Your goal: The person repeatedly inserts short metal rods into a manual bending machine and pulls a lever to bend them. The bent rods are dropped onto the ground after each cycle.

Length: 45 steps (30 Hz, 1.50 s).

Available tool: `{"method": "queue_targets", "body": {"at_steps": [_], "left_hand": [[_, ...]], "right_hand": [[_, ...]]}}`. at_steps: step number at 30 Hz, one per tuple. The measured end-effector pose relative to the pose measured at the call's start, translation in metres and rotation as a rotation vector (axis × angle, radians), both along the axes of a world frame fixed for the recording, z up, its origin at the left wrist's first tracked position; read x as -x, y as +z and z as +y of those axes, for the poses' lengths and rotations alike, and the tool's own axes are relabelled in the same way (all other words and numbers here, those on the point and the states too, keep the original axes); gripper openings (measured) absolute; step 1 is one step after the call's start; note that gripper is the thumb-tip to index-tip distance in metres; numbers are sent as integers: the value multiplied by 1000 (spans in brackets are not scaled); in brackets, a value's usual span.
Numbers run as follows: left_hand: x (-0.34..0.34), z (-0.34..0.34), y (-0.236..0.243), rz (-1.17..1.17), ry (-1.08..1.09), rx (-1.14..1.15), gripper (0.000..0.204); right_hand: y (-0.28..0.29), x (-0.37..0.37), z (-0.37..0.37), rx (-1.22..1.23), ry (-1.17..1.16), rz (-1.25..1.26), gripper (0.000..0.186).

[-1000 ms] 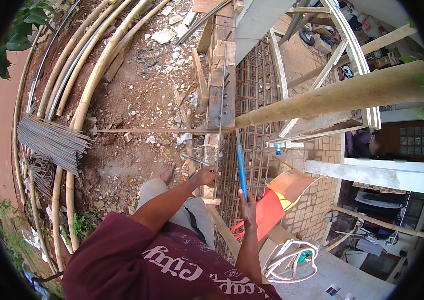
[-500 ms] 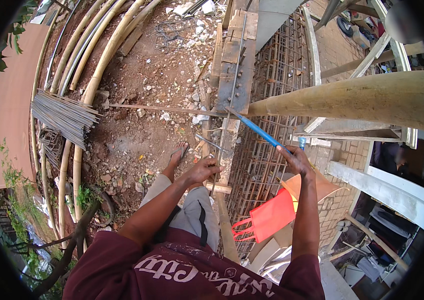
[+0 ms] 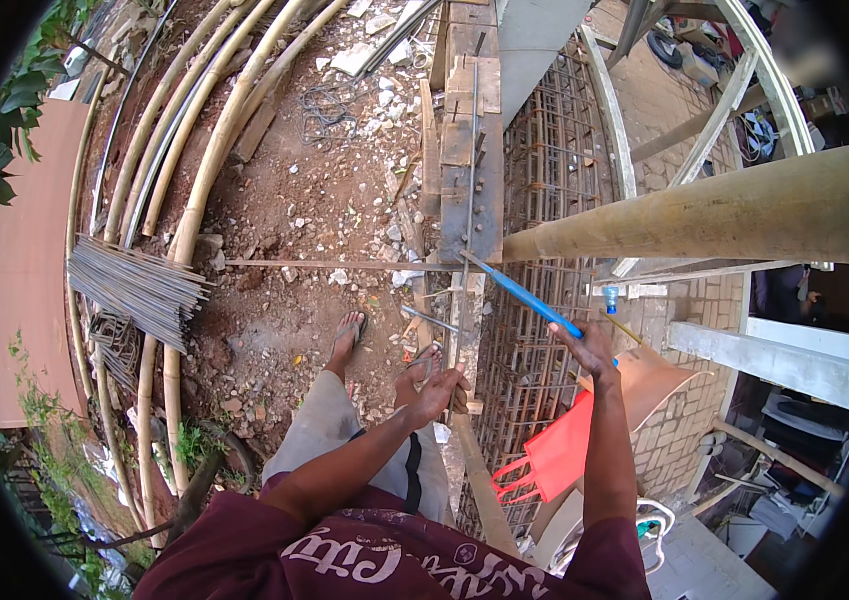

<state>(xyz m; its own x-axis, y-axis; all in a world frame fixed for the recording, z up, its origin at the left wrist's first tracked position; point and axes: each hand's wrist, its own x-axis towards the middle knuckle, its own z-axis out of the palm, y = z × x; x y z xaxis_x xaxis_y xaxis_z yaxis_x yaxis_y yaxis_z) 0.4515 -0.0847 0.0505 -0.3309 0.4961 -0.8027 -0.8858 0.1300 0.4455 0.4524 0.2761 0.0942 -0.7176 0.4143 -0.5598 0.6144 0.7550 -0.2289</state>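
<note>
A thin steel rod (image 3: 471,170) lies lengthwise along a wooden bending board (image 3: 490,225) studded with metal pegs. My left hand (image 3: 436,395) is closed around its near end, in front of the board. My right hand (image 3: 586,348) grips the handle of a blue rebar bending bar (image 3: 527,295). The bar slants away to the left, its bare metal tip at the rod by the board's near edge. Whether the tip hooks around the rod is too small to tell.
A rebar cage (image 3: 549,170) runs along the board's right. A thick bamboo pole (image 3: 694,215) crosses at right. Cut steel rods (image 3: 139,290) lie on bamboo at left. A red bag (image 3: 559,450) sits by my right forearm. A short metal bar (image 3: 429,318) lies near my feet.
The whole view has shifted, so the board and rod sit lower in it. My left hand has come slightly nearer to me along the rod. Both hands keep their grips.
</note>
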Motion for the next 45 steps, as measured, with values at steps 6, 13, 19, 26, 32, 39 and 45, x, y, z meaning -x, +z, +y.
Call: {"method": "queue_targets", "body": {"at_steps": [6, 13, 19, 26, 32, 39, 45], "left_hand": [[10, -19, 4, 349, -99, 168, 55], [211, -169, -16, 775, -875, 255, 76], [186, -174, -21, 856, -662, 429, 73], [154, -154, 4, 838, -432, 906, 71], [126, -136, -11, 1037, -6, 1006, 63], [165, -158, -36, 1034, -38, 869, 42], [254, -175, -32, 1232, -213, 733, 40]], "right_hand": [[10, -20, -39, -118, -85, 100, 69], [-12, -12, -327, -208, -865, 59, 68], [-19, -55, -313, -9, -828, 123, 68], [-13, -61, -296, 117, -673, 150, 74], [-36, -86, -260, 853, -566, 44, 38], [-46, -72, -304, 1014, -842, 169, 44], [-69, -34, -388, 1112, -948, 329, 39]]}}
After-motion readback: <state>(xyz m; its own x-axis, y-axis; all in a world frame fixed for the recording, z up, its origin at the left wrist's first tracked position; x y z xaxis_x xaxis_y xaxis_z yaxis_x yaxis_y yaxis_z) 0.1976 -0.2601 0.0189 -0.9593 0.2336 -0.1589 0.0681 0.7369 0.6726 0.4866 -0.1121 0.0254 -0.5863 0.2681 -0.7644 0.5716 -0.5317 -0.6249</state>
